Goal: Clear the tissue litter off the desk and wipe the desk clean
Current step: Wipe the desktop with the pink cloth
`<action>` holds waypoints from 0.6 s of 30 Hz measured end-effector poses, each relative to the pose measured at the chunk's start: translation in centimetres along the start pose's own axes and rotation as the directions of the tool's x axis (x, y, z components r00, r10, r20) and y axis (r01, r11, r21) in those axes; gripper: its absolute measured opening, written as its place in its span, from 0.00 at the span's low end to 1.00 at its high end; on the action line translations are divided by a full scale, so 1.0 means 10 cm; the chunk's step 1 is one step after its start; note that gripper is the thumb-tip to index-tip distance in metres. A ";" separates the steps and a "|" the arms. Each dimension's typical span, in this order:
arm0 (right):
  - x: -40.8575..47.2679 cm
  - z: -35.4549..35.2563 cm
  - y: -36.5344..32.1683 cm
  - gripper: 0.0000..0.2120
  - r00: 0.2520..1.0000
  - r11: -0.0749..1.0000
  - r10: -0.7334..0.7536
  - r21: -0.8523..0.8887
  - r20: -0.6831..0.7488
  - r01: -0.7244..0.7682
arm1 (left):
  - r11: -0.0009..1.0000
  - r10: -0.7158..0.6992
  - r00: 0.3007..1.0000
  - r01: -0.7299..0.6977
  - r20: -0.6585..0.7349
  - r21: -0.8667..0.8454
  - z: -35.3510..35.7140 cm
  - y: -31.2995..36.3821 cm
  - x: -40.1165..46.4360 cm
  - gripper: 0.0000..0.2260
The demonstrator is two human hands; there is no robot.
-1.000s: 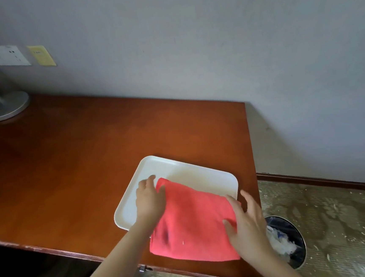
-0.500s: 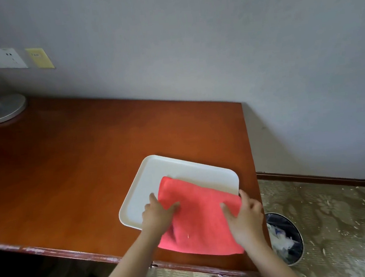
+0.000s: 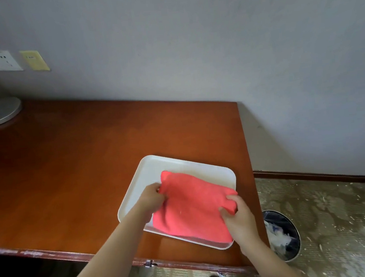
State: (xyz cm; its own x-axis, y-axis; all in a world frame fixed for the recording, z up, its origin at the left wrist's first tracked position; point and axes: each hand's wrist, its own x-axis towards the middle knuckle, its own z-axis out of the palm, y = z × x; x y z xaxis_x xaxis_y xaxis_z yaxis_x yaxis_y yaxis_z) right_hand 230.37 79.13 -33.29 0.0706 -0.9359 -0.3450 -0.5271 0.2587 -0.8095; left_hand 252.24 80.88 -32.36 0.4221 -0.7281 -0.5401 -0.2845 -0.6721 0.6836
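We have the soft coral-red cloth (image 3: 192,206) lying on the shallow white rectangular plastic tray (image 3: 151,169), which sits near the right front corner of the polished reddish-brown wooden counter (image 3: 74,170). Our left hand (image 3: 152,196) pinches the cloth's left edge and our right hand (image 3: 237,215) curls around its right edge, likely gathering it to lift it for wiping. No tissue litter shows on the counter; white scraps fill the round dark wastebasket (image 3: 281,235) on the floor just beside the counter's right end.
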 end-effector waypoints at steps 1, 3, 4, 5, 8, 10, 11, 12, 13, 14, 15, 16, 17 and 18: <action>0.00 0.00 0.02 0.16 1.000 0.985 -0.009 -0.170 -0.009 0.008 | 0.988 -0.060 0.997 0.067 -0.056 0.136 0.05 -0.07 0.02 0.09; -0.02 -0.03 -0.02 0.21 0.993 0.862 -0.119 -0.499 -0.026 0.090 | 0.971 -0.149 0.978 0.173 -0.148 0.167 0.15 -0.14 0.01 0.19; -0.03 -0.03 -0.07 0.24 0.979 0.812 -0.204 -0.562 -0.027 0.154 | 0.972 -0.153 0.969 0.183 -0.196 0.146 0.20 -0.12 -0.01 0.23; -0.04 -0.02 -0.13 0.27 0.961 0.789 -0.277 -0.576 -0.017 0.217 | 0.974 -0.115 0.961 0.158 -0.251 0.160 0.23 -0.07 -0.03 0.27; -0.03 0.09 -0.24 0.28 0.926 0.743 -0.374 -0.583 0.046 0.329 | 0.960 0.154 0.907 -0.043 -0.393 0.278 0.35 0.13 -0.12 0.28; -0.02 0.22 -0.17 0.27 0.930 0.715 -0.351 -0.610 0.109 0.341 | 0.900 0.330 0.892 -0.200 -0.309 0.386 0.48 0.13 -0.16 0.27; -0.02 0.27 -0.09 0.30 0.934 0.703 -0.329 -0.625 0.136 0.339 | 0.849 0.381 0.905 -0.262 -0.188 0.459 0.55 0.07 -0.16 0.27; -0.03 0.31 0.02 0.35 0.938 0.689 -0.308 -0.641 0.161 0.337 | 0.799 0.376 0.926 -0.301 -0.042 0.520 0.62 -0.03 -0.15 0.27; -0.03 0.33 0.12 0.39 0.942 0.672 -0.283 -0.663 0.181 0.329 | 0.760 0.335 0.938 -0.322 0.085 0.565 0.67 -0.13 -0.14 0.27; -0.02 0.35 0.19 0.39 0.947 0.658 -0.262 -0.683 0.187 0.317 | 0.739 0.293 0.943 -0.329 0.158 0.588 0.70 -0.22 -0.12 0.27; 0.00 0.35 0.22 0.37 0.951 0.646 -0.246 -0.700 0.188 0.305 | 0.733 0.277 0.944 -0.330 0.182 0.595 0.71 -0.28 -0.09 0.27; 0.01 0.34 0.20 0.36 0.954 0.634 -0.237 -0.715 0.182 0.294 | 0.727 0.281 0.942 -0.334 0.183 0.600 0.70 -0.30 -0.06 0.27; 0.01 0.33 0.16 0.36 0.956 0.623 -0.236 -0.729 0.173 0.285 | 0.723 0.292 0.941 -0.335 0.172 0.604 0.67 -0.30 -0.05 0.27; -0.01 0.33 0.10 0.38 0.956 0.613 -0.245 -0.738 0.163 0.283 | 0.721 0.311 0.939 -0.333 0.146 0.607 0.63 -0.28 -0.05 0.27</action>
State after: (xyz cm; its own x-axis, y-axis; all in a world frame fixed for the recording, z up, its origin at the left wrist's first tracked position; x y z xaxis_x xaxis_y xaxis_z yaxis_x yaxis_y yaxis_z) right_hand 232.59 80.25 -35.64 0.3350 -0.9188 -0.2089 -0.9278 -0.2830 -0.2431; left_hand 247.37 82.30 -37.12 0.1820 -0.9125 -0.3664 -0.8687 -0.3238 0.3749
